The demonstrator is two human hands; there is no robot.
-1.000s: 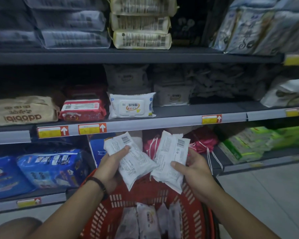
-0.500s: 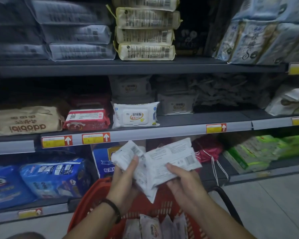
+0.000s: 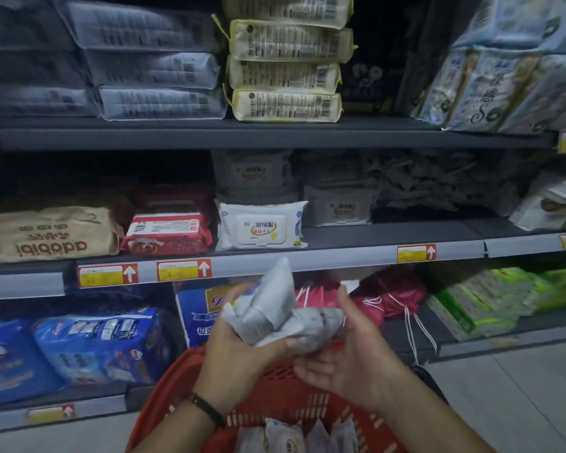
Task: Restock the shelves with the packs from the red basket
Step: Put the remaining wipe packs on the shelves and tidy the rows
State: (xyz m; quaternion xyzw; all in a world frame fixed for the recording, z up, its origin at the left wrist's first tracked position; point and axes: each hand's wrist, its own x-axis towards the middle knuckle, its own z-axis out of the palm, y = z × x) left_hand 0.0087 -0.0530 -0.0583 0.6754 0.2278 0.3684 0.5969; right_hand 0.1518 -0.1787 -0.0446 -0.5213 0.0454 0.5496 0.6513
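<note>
Dim shop aisle, grey metal shelves (image 3: 356,235) stacked with soft tissue and wipe packs, yellow-and-red price tags along the shelf lips. Red plastic lattice basket (image 3: 275,384) sits low in front of the person, more white packs (image 3: 285,438) standing on edge inside it. Two small white soft plastic packs (image 3: 268,308) are up out of the basket, held just below the middle shelf lip; motion blur hides their print. Left hand (image 3: 239,351) is curled under and around both, one pack upright, the other lying across beneath it and poking out to the right. Right hand (image 3: 347,361) is spread, palm up, fingers loose, just beside the lower pack; whether it touches is not clear. Judged handling: light, pillowy, film-wrapped, so they give under the fingers and the wrap likely slides pack against pack. Two in one hand looks insecure; the lower one could slip out. Better hold is across the flat faces, thumb on one side and fingers on the other, not by the crimped end seams. Nothing fragile; firm squeezing should do no harm. Matching white wipe pack (image 3: 262,225) sits at the middle shelf's front, with open shelf to its right.
</note>
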